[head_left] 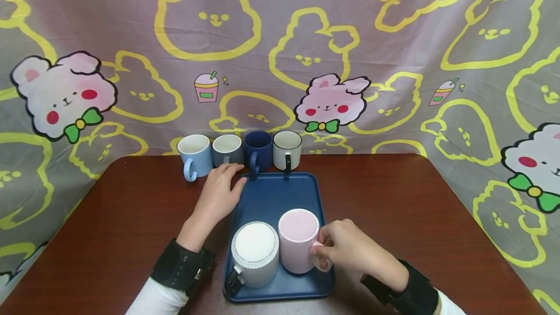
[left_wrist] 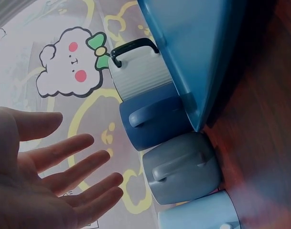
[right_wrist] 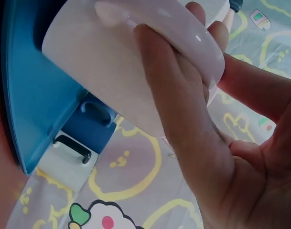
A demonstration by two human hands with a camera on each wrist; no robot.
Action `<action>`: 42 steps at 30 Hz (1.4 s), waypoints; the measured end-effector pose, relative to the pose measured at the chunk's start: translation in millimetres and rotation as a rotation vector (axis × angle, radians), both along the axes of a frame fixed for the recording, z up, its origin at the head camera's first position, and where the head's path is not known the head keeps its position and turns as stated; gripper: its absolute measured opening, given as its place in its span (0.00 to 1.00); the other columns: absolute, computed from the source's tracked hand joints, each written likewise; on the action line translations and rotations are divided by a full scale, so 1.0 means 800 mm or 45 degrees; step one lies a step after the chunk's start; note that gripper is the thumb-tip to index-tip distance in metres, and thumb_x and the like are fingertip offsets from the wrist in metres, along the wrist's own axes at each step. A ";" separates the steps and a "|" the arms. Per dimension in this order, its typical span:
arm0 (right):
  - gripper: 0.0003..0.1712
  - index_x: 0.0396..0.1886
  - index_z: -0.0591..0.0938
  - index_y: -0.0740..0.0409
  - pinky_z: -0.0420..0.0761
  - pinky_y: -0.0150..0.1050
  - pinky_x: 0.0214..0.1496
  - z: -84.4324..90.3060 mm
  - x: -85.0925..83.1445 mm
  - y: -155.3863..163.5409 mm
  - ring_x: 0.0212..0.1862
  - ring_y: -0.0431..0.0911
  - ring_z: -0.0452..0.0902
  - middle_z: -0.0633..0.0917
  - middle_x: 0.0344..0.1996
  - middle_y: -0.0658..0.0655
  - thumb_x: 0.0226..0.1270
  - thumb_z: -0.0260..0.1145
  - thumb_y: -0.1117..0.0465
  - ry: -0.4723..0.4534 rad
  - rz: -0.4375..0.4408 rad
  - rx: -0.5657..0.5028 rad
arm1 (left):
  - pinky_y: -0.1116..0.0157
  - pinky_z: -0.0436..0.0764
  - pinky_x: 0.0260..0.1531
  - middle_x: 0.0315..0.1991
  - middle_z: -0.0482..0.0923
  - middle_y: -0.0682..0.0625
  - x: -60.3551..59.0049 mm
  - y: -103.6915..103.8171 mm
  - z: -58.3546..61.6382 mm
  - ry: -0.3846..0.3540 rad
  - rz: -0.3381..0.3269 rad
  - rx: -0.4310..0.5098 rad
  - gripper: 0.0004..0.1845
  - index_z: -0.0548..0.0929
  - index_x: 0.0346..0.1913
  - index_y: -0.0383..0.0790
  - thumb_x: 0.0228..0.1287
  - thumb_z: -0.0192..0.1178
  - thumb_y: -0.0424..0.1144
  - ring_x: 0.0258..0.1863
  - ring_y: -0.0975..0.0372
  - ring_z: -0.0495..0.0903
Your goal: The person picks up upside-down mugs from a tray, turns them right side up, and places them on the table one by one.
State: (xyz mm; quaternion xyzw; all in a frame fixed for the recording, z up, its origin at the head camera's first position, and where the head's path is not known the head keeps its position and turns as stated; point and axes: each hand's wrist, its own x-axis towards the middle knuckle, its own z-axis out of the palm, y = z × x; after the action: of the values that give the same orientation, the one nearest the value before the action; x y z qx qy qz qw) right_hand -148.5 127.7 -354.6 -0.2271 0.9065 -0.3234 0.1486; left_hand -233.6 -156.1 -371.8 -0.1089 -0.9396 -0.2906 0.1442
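Low in the frame, the right hand (head_left: 350,252) grasps the upright pink mug (head_left: 299,239) by its right-pointing handle. It stands beside a ribbed white mug (head_left: 255,254) on the blue tray (head_left: 271,196), long axis running away; the left hand (head_left: 217,193) lies released at its upper-left corner.

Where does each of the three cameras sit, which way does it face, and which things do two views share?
Head: above the table, looking forward and down at the tray and mugs; both hands and sleeves show.
Left wrist: beside the open left hand, facing the mug row and curtain.
Right wrist: under the right hand, whose grip holds the pink mug by its handle.
Shared: tray and navy mug appear in all three.
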 end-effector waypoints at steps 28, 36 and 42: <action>0.14 0.35 0.83 0.69 0.85 0.46 0.35 -0.005 -0.047 0.021 0.27 0.43 0.82 0.84 0.22 0.56 0.65 0.63 0.58 -0.306 -0.117 -0.291 | 0.44 0.69 0.58 0.59 0.72 0.35 -0.001 0.000 0.010 0.032 0.013 0.038 0.21 0.75 0.59 0.33 0.68 0.55 0.40 0.59 0.41 0.68; 0.18 0.36 0.79 0.75 0.85 0.43 0.37 -0.009 -0.061 0.028 0.29 0.44 0.84 0.83 0.24 0.56 0.67 0.61 0.58 -0.451 -0.087 -0.399 | 0.43 0.69 0.58 0.58 0.72 0.34 0.002 0.004 0.020 0.005 0.038 0.039 0.21 0.74 0.60 0.33 0.68 0.54 0.40 0.59 0.40 0.68; 0.20 0.40 0.77 0.77 0.84 0.43 0.40 -0.011 -0.072 0.035 0.31 0.43 0.84 0.82 0.26 0.55 0.69 0.59 0.58 -0.565 -0.095 -0.529 | 0.44 0.68 0.59 0.57 0.73 0.35 0.004 0.007 0.026 -0.005 0.043 0.065 0.21 0.75 0.59 0.32 0.68 0.54 0.41 0.60 0.41 0.68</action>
State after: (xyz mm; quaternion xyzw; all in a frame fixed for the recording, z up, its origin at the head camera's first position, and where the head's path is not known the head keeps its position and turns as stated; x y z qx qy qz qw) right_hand -206.4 155.6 -363.7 -0.1429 0.7741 -0.5489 0.2813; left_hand -230.7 -150.6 -351.4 -0.0885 -0.9339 -0.3123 0.1501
